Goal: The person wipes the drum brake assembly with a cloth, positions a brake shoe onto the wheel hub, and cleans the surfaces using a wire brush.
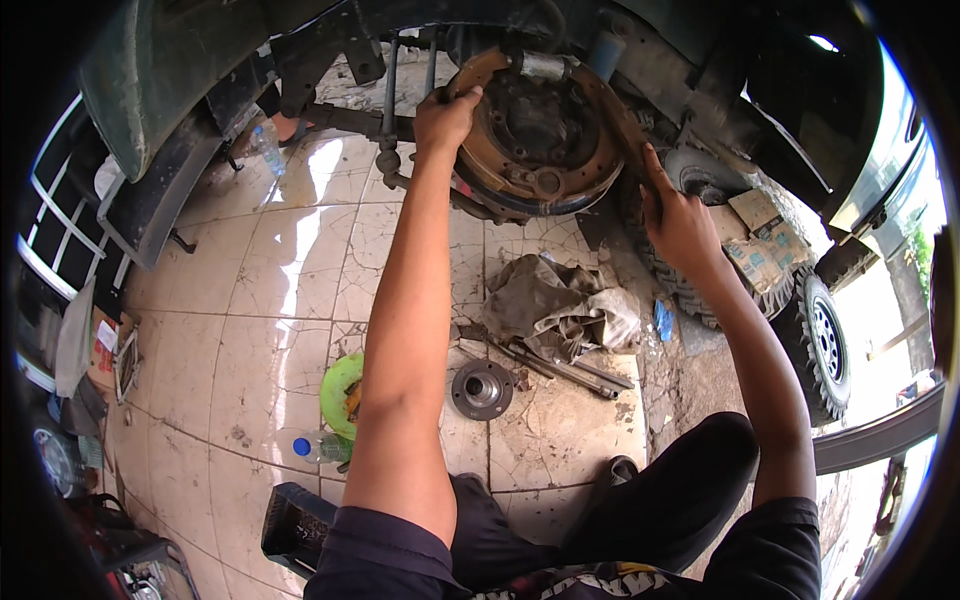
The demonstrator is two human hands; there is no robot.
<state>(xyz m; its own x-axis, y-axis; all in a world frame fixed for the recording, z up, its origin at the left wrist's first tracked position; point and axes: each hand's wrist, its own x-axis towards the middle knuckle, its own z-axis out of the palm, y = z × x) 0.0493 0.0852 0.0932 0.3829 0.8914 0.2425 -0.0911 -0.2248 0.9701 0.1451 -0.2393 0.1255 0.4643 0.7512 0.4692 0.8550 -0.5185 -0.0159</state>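
Observation:
Under a vehicle's body hangs a rusty drum brake assembly (pixel 530 130) with curved shoes, a dark centre and a silver cylinder (pixel 540 67) across its top. My left hand (pixel 448 118) grips the left brake shoe (pixel 478 72) near its upper end, thumb on the face. My right hand (pixel 675 215) holds the right brake shoe (pixel 625 130) lower down, index finger laid along it and the other fingers bent, partly hidden. Below, on the tiles, lie a crumpled grey cloth (pixel 550 300), metal bars (pixel 600 385) and a round flanged hub (pixel 482 402).
Tyres (pixel 815 340) and cardboard (pixel 750 235) are at right. A green basin (pixel 338 395), bottle (pixel 315 450) and black tray (pixel 290 530) sit low left-centre. Another person's foot (pixel 292 128) and a bottle (pixel 268 150) are at upper left, beside dark vehicle panels (pixel 150 180).

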